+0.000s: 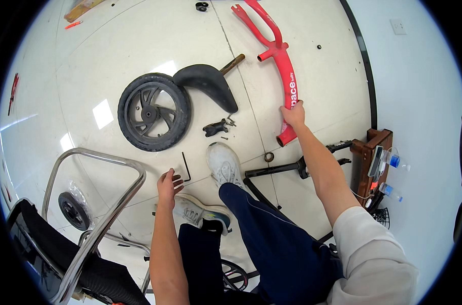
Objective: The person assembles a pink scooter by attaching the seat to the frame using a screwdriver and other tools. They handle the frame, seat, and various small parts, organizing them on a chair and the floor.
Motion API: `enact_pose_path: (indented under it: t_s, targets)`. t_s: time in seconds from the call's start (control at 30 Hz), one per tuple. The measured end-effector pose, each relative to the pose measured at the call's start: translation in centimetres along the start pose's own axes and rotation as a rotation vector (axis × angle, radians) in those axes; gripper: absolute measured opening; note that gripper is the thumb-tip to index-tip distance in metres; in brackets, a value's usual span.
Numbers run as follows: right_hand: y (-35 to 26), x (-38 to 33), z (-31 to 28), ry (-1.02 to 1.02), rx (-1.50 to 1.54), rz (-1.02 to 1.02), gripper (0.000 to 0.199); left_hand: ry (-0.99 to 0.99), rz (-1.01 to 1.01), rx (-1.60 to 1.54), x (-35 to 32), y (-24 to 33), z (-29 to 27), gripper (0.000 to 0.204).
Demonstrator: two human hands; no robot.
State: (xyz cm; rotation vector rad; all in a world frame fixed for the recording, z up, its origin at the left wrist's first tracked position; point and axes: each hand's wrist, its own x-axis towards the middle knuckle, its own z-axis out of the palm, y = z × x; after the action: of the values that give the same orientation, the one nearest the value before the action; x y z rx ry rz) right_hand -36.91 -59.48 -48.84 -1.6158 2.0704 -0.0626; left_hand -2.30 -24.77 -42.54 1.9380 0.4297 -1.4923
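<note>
My right hand (294, 113) is wrapped round the lower tube of a red small bike frame (285, 71), which lies along the floor at the upper right. The forked end of the frame runs out past the top edge. My left hand (169, 189) has its fingers apart and holds nothing. Closest to it is a black L-shaped hex key (185, 165) on the floor. Ahead of my shoes are a black handlebar stem (215, 128) with several small bolts, a black wheel (154, 112) and a black saddle (206, 84) with a rusty seat post (233, 64).
A chrome-framed chair (96, 156) stands at the left, with a small wheel (73, 211) in clear plastic by it. To the right, a black fork (276, 169) lies below a metal ring (269, 157). A wooden stool (364, 158) and water bottles (392, 192) are along the wall.
</note>
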Motion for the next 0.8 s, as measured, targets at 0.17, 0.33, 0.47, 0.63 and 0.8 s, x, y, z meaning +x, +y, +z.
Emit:
enact_pose_path:
  t_s: [0.17,0.33,0.47,0.63,0.8]
  targets:
    - [-1.1,-1.0,-1.3,-0.192,0.263,0.164,0.045,-0.02,0.069,0.064,-1.1,1.3,0.6,0.052]
    - [-4.0,-5.2,-4.2,-0.628,0.788,0.354,0.024,-0.033,0.135,0.092,-4.1,4.7,1.5,0.051]
    - [-6.7,-8.9,-7.2,-0.96,1.109,0.377,0.025,-0.068,0.241,0.121,-8.2,8.3,2.9,0.047]
    - [-12.9,-11.2,-13.2,-1.265,1.218,0.178,0.034,-0.141,0.4,0.057,-14.6,13.1,5.0,0.047]
    - [-22.3,-13.5,-17.3,-1.404,1.259,-0.021,0.033,-0.165,0.596,-0.006,-24.0,15.6,7.4,0.043]
